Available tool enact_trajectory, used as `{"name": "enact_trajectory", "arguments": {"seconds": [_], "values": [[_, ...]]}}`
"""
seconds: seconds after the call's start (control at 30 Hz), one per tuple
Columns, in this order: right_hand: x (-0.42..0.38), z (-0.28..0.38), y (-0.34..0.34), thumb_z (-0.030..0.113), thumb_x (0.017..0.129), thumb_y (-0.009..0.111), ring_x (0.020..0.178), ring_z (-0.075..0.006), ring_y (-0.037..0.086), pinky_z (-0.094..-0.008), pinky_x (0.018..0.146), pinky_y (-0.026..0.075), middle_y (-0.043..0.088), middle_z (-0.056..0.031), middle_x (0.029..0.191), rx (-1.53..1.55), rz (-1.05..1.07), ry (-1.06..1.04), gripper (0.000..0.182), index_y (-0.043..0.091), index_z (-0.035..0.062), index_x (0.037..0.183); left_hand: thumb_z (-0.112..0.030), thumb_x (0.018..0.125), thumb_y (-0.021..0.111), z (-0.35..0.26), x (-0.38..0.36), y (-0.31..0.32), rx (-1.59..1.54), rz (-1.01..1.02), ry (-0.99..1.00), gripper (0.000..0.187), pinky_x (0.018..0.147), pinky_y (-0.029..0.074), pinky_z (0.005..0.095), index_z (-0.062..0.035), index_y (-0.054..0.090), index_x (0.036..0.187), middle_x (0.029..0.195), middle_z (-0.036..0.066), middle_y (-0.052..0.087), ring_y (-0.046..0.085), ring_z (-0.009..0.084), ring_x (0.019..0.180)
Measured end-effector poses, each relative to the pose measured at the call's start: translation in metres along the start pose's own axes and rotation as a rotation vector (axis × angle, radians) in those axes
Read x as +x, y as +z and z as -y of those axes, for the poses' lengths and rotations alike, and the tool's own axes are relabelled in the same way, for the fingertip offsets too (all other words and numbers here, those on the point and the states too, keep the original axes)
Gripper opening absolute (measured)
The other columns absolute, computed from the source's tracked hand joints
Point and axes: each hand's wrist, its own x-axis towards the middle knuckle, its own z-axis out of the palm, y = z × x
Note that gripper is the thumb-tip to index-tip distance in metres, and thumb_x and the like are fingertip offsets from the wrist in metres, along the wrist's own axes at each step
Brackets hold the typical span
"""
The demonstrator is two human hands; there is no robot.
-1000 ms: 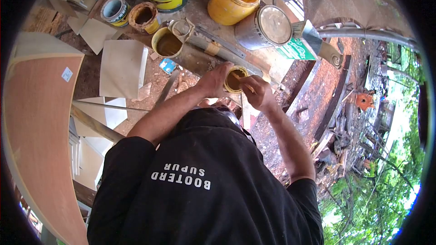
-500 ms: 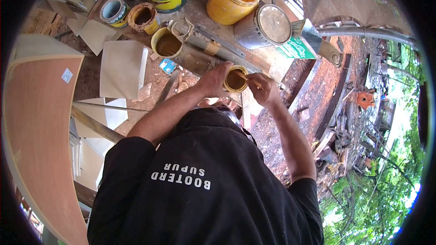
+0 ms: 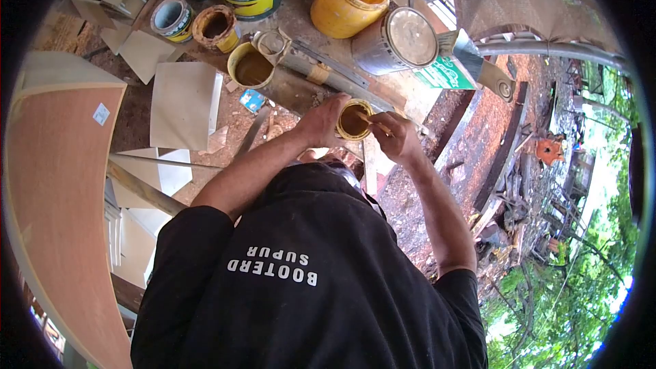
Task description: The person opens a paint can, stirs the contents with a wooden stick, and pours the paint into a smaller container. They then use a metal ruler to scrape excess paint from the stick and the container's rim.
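My left hand (image 3: 321, 124) is wrapped round the side of a small round can (image 3: 354, 120) with yellowish stain on its rim and brown contents. In my right hand (image 3: 396, 138) is a thin stick (image 3: 370, 121), pinched between the fingers, its far end inside the can's mouth. The tip in the brown contents is too small to make out. Just beyond the can lie a long grey bar (image 3: 338, 80) and an open tin of brown liquid (image 3: 251, 67).
Further off stand a yellow tub (image 3: 335, 10), a grey lidded can (image 3: 383, 48), a green and yellow bucket (image 3: 253, 0) and smaller open tins (image 3: 217, 27). A wide blade (image 3: 468, 51) lies at the right. A curved wooden panel (image 3: 65, 184) stands at the left.
My right hand and the stick have shifted very slightly at the can's rim. The can and my left hand look unmoved.
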Motion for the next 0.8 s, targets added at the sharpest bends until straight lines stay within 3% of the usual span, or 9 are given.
{"name": "enact_trajectory", "arguments": {"seconds": [0.13,0.23,0.27,0.47,0.57,0.8], "values": [[-0.001,0.002,0.009,0.005,0.094,0.078,0.09,-0.0312,0.079,-0.04,0.078,0.062,0.078,-0.019,0.103,-0.028,0.003,-0.039,0.016,0.076,0.0,0.11,-0.037,0.071,0.098,0.003,-0.001,0.002,-0.003,-0.005,0.012,0.109,0.118,0.047,0.0491,-0.0014,0.035,0.153,0.149,0.026,0.05,0.051,0.0429,0.142],[-0.004,0.008,0.011,0.006,0.095,0.078,0.092,-0.0315,0.079,-0.04,0.08,0.062,0.078,-0.0186,0.103,0.124,0.096,0.024,0.016,0.076,0.0003,0.11,-0.037,0.071,0.098,0.005,0.0,0.003,0.005,-0.003,0.022,0.108,0.118,0.047,0.0492,-0.0011,0.035,0.152,0.15,0.026,0.05,0.052,0.0427,0.142],[-0.004,0.009,0.009,0.01,0.094,0.077,0.087,-0.0368,0.078,-0.0432,0.073,0.062,0.078,-0.0197,0.098,0.143,0.102,-0.023,0.016,0.075,0.0016,0.107,-0.038,0.071,0.098,0.005,0.0,0.003,0.002,0.006,0.011,0.108,0.118,0.047,0.0491,-0.0011,0.035,0.152,0.15,0.026,0.05,0.052,0.0425,0.142],[-0.001,-0.004,-0.004,0.008,0.093,0.077,0.08,-0.0356,0.076,-0.0437,0.07,0.061,0.076,-0.0181,0.091,-0.007,0.064,0.022,0.015,0.075,0.0027,0.106,-0.037,0.071,0.098,0.003,0.001,0.003,0.006,-0.009,0.011,0.108,0.117,0.047,0.0492,-0.0008,0.036,0.152,0.149,0.027,0.051,0.053,0.0424,0.141],[0.001,-0.01,0.002,0.007,0.092,0.077,0.077,-0.035,0.075,-0.0435,0.07,0.061,0.075,-0.0176,0.089,-0.019,-0.047,-0.082,0.014,0.075,0.0022,0.105,-0.037,0.071,0.098,0.003,0.0,0.003,0.02,-0.004,0.004,0.108,0.116,0.048,0.0497,-0.001,0.036,0.152,0.148,0.026,0.052,0.054,0.0426,0.14],[-0.002,0.006,0.004,0.007,0.093,0.077,0.079,-0.034,0.076,-0.0425,0.071,0.062,0.074,-0.0177,0.088,0.153,0.064,-0.052,0.014,0.076,0.002,0.107,-0.038,0.072,0.098,0.003,0.0,0.003,0.001,-0.037,0.037,0.106,0.116,0.048,0.05,-0.0018,0.036,0.151,0.148,0.026,0.051,0.053,0.0425,0.14]]}}
